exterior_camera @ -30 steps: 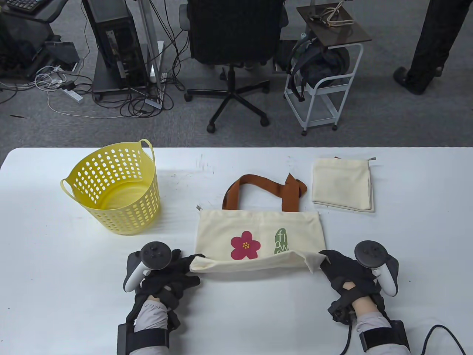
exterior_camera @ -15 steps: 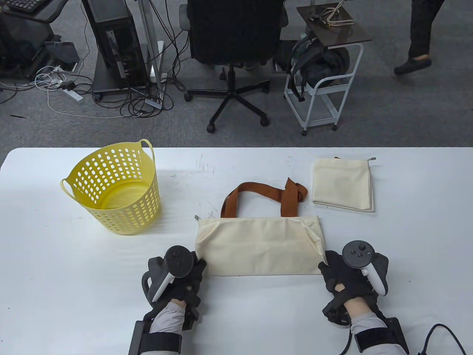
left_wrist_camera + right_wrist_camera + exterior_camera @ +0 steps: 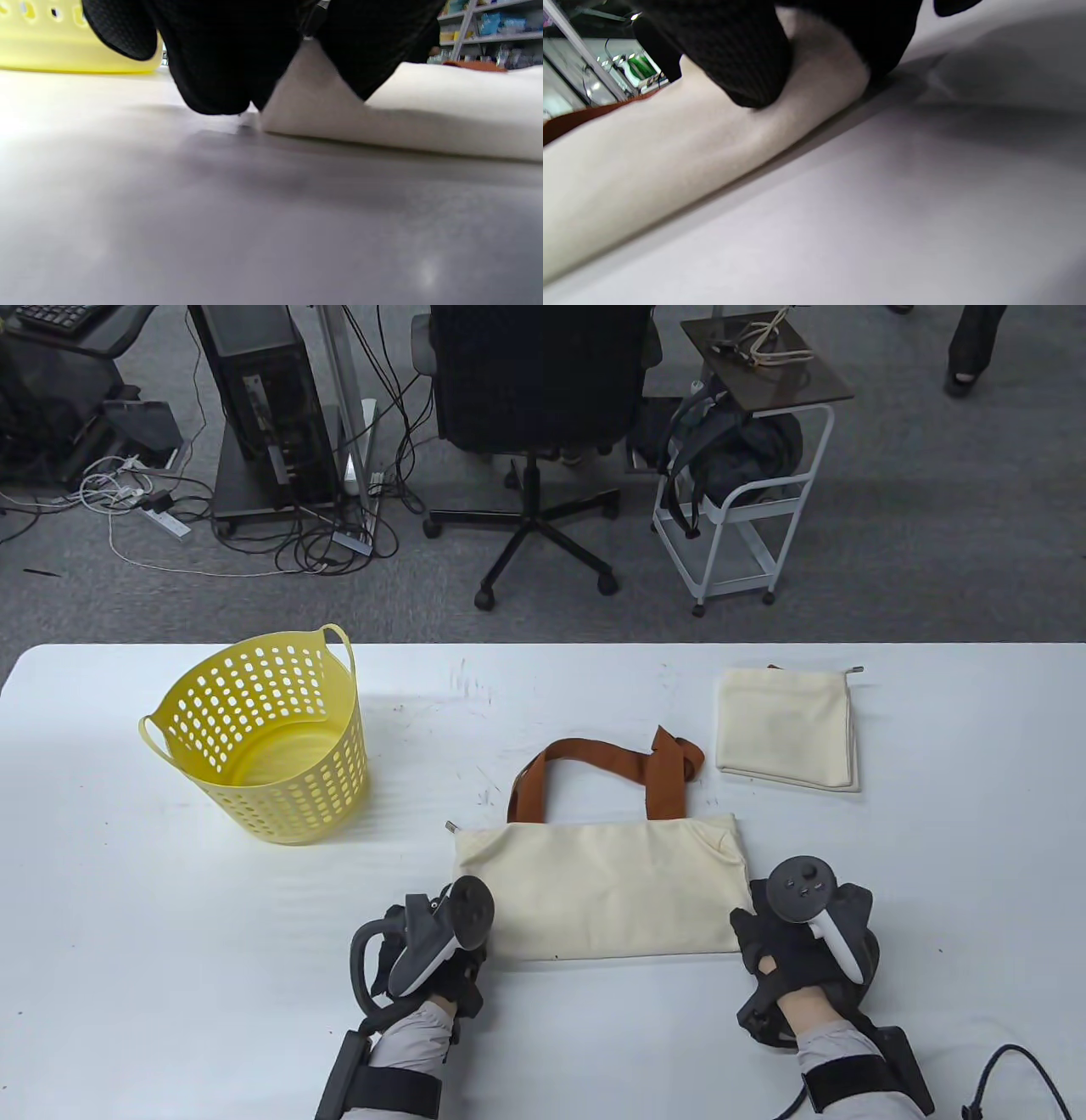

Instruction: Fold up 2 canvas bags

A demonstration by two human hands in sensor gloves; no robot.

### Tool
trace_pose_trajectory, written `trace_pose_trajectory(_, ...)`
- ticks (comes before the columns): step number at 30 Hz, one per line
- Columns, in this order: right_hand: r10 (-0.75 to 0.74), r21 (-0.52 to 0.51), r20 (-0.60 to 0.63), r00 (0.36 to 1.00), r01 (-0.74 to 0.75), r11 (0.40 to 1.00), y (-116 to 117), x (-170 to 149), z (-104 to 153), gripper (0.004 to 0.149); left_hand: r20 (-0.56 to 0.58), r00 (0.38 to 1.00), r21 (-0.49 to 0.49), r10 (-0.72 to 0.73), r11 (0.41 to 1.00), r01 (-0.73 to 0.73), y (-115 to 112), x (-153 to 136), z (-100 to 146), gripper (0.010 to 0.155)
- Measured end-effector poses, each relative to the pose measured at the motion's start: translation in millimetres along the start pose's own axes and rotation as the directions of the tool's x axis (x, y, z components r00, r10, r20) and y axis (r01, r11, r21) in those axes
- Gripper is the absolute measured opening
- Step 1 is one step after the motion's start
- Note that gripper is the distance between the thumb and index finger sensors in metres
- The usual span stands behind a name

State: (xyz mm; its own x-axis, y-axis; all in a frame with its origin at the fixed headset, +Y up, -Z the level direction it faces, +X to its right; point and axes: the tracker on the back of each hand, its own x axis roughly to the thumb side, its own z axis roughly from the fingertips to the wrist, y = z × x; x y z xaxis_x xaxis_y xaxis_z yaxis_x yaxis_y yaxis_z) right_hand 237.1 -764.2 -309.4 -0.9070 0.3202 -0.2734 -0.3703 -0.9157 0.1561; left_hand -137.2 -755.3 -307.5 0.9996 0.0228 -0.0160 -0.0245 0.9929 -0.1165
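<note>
A cream canvas bag [image 3: 607, 891] lies folded in half at the table's front middle, plain side up, its brown handles [image 3: 594, 768] sticking out at the far edge. My left hand [image 3: 462, 942] grips the bag's near left corner; in the left wrist view its fingers [image 3: 220, 63] close around the cloth [image 3: 424, 110]. My right hand [image 3: 751, 929] holds the near right corner; in the right wrist view its fingers [image 3: 738, 55] press on the rolled fold [image 3: 649, 169]. A second cream bag [image 3: 785, 729] lies folded flat at the back right.
A yellow perforated basket [image 3: 288, 806] stands at the table's left, also in the left wrist view [image 3: 63, 51]. A cable [image 3: 1010, 1069] trails at the front right corner. Beyond the far edge are an office chair [image 3: 534, 390] and a white cart [image 3: 738, 526].
The near half of the bag was lifted and folded over, hiding the flower print. Since then both hands have drawn the folded bag slightly toward me, and the left hand has turned onto its side.
</note>
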Motion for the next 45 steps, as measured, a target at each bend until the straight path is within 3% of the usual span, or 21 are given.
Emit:
trace_pose_trajectory(2, 0.131, -0.015, 0.003, 0.991, -0.131, 0.991, 5, 4, 2, 0.067, -0.003, 0.999, -0.019, -0.055, 0.998, 0.054, -1, 4, 1, 0.069)
trace_pose_trajectory(7, 0.195, -0.065, 0.033, 0.980, -0.193, 0.979, 6, 8, 7, 0.089, -0.012, 0.999, -0.068, -0.042, 0.997, 0.041, -1, -2, 0, 0.091)
trace_pose_trajectory(12, 0.353, -0.172, 0.133, 0.926, -0.330, 0.928, 13, 28, 17, 0.084, 0.114, 0.992, -0.165, 0.052, 0.986, -0.032, -8, -9, -5, 0.079)
trace_pose_trajectory(17, 0.342, -0.186, 0.317, 0.885, -0.296, 0.937, 18, 53, 29, 0.075, 0.152, 0.965, -0.301, 0.213, 0.940, -0.160, -12, -23, -9, 0.076)
trace_pose_trajectory(19, 0.323, -0.150, 0.380, 0.867, -0.287, 0.946, 22, 67, 32, 0.073, 0.158, 0.955, -0.334, 0.250, 0.924, -0.186, -13, -26, -10, 0.078)
trace_pose_trajectory(24, 0.175, 0.073, 0.464, 0.869, -0.235, 0.969, 43, 109, 38, 0.071, 0.192, 0.944, -0.392, 0.270, 0.903, -0.179, -13, -23, -8, 0.083)
trace_pose_trajectory(31, 0.242, 0.145, 0.543, 0.804, -0.374, 0.916, 69, 173, 27, 0.066, 0.193, 0.944, -0.424, 0.268, 0.890, -0.167, -12, -22, -11, 0.085)
trace_pose_trajectory(34, 0.202, 0.231, 0.518, 0.831, -0.364, 0.903, 70, 171, 18, 0.061, 0.169, 0.935, -0.452, 0.311, 0.868, -0.207, -14, -25, -12, 0.085)
trace_pose_trajectory(41, 0.224, 0.277, 0.325, 0.919, -0.319, 0.907, 37, 116, -5, 0.061, 0.160, 0.923, -0.509, 0.350, 0.830, -0.227, -14, -19, -12, 0.086)
trace_pose_trajectory(45, 0.277, 0.263, 0.244, 0.929, -0.339, 0.903, 21, 90, -14, 0.062, 0.175, 0.932, -0.507, 0.319, 0.840, -0.193, -12, -12, -11, 0.087)
